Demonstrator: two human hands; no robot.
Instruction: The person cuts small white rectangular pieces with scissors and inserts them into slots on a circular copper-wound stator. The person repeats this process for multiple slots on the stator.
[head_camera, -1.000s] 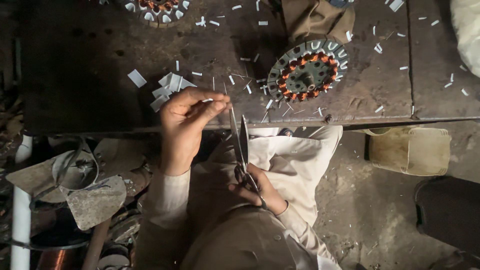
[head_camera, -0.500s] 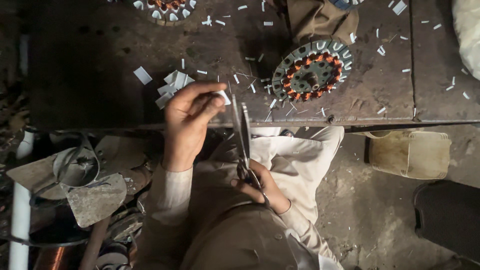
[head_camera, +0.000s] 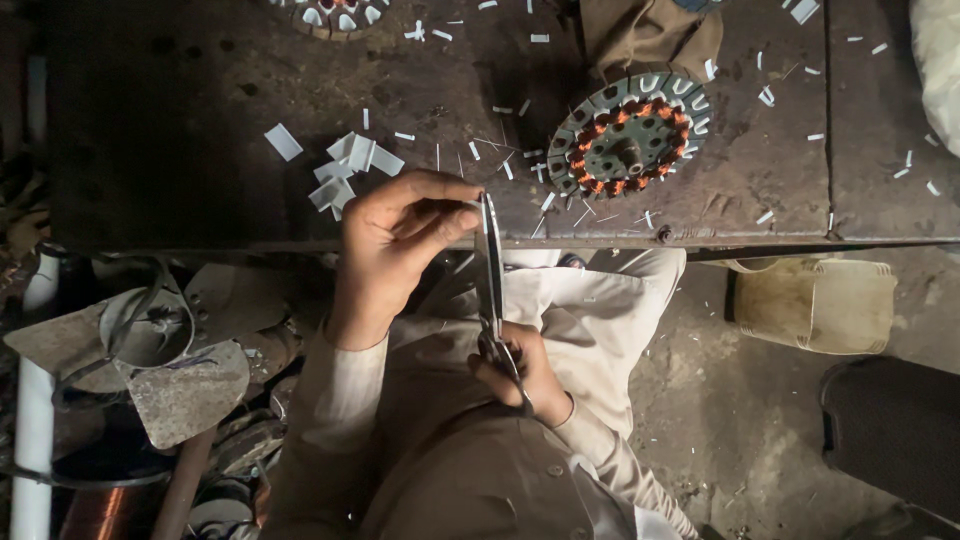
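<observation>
- Head view looked straight down on a dark metal workbench (head_camera: 150, 190), and we took its near edge as our landmark for everything else.
- Just at that edge, our left hand (head_camera: 395, 240) was pinched shut on a small white paper strip (head_camera: 468, 203), thumb and forefinger pressing it flat; the piece was mostly hidden by the fingertips.
- Below the edge, over the lap, our right hand (head_camera: 520, 372) was clenched through the handles of a long pair of scissors (head_camera: 490, 265), whose blades ran up to meet the strip right at the bench edge.
- We could not tell whether the blades were parted or closed, since we saw them edge-on.
- We judged the step in hand to be trimming the strip to size, with the cut either just starting or just made.
- Beyond the edge, on the bench top, lay a heap of cut white paper pieces (head_camera: 350, 165), and further right a round motor stator with copper windings (head_camera: 625, 135), some slots already lined with white.
- Thin white offcuts (head_camera: 505, 165) were scattered between the heap and the stator.
- Below the edge to the right, on the floor, stood a pale plastic tub (head_camera: 815, 305).
- The next move, in our judgement, called for keeping the strip square to the blades and the fingertips clear of them.
</observation>
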